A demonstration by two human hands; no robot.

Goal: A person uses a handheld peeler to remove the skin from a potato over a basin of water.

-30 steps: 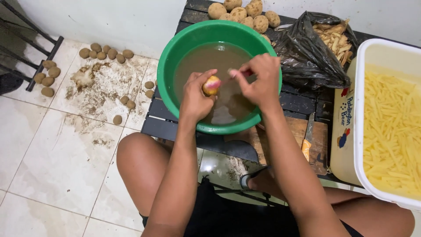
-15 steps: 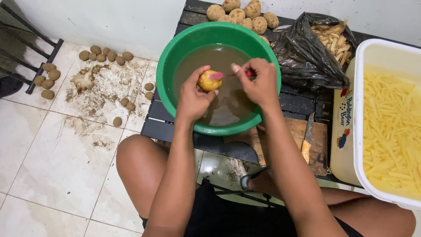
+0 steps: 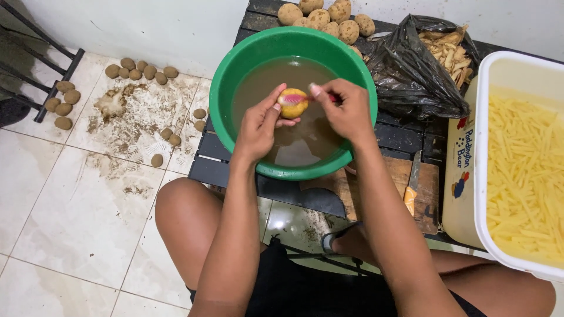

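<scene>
Fingers of my left hand are gripping a half-peeled potato over the green basin; right-hand fingers are pinching the peeler (unpeeled potatoes are waiting behind).

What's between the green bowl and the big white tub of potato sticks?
In the head view, a crumpled black plastic bag holding potato peelings lies between the green bowl and the white tub, on the dark slatted table.

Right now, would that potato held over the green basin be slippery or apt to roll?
Probably slippery: the potato looks wet and smooth-skinned above the murky water in the basin. Being rounded, it would likely roll if set down. It seems firm, since the left hand grips it without denting it.
</scene>
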